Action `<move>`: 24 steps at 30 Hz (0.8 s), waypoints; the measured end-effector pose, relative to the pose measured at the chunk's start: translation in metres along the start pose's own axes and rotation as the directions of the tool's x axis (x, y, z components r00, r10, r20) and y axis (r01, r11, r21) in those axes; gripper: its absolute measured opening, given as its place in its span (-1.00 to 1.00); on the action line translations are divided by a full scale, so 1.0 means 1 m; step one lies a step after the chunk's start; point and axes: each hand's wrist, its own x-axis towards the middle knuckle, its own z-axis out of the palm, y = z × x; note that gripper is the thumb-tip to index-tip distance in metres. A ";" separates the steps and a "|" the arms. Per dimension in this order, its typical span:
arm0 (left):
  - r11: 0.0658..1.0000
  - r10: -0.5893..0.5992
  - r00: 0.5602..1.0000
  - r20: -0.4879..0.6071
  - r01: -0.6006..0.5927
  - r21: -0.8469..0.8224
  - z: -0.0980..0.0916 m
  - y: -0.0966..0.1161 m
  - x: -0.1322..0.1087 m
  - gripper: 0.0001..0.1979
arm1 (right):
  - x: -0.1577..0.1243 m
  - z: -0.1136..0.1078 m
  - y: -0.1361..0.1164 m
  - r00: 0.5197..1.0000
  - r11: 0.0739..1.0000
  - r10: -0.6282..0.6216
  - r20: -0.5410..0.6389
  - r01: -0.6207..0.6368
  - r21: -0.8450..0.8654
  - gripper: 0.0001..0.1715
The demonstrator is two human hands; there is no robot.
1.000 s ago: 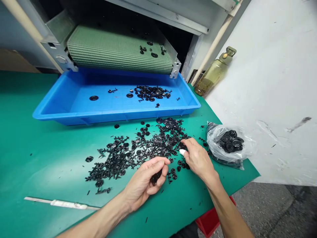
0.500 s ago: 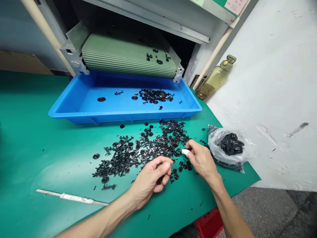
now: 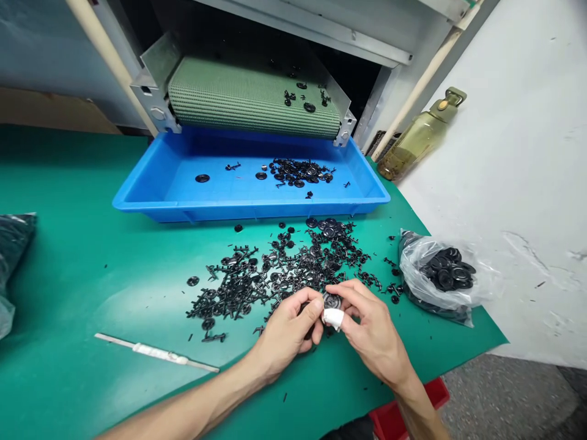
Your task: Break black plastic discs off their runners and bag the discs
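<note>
My right hand (image 3: 369, 324), its thumb tip wrapped in white, pinches a black round plastic disc (image 3: 332, 300). Against its left edge are the fingertips of my left hand (image 3: 288, 327), curled closed. Something dark shows inside the left fingers, too hidden to name. Both hands are just over the near side of a pile of small black plastic parts (image 3: 233, 290), discs mixed with branched stick-like pieces.
A blue tray (image 3: 257, 211) with more black parts stands under a green conveyor belt (image 3: 247, 95). On the right are a clear bag of black discs (image 3: 419, 263) and a green bottle (image 3: 419, 140). A thin white-wrapped tool (image 3: 158, 353) lies front left; a dark-filled bag (image 3: 13, 256) is far left.
My right hand has moved left from the pile's right side to meet my left hand, and a black disc now shows between its fingers. The view has shifted slightly.
</note>
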 end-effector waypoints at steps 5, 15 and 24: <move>1.000 -0.003 1.000 0.018 0.004 -0.011 -0.005 -0.001 0.002 -0.64 | -0.004 0.003 0.002 0.986 0.980 -0.141 -0.084 0.127 -0.155 -0.52; 0.996 -0.023 0.999 0.034 0.020 0.091 -0.006 -0.001 0.001 -0.59 | -0.005 0.003 0.001 0.991 0.981 -0.127 -0.050 0.118 -0.152 -0.47; 0.800 0.230 0.971 0.073 -0.231 0.554 -0.013 0.006 -0.006 -0.75 | 0.002 -0.011 -0.006 0.977 0.982 -0.190 0.100 0.190 0.001 -0.51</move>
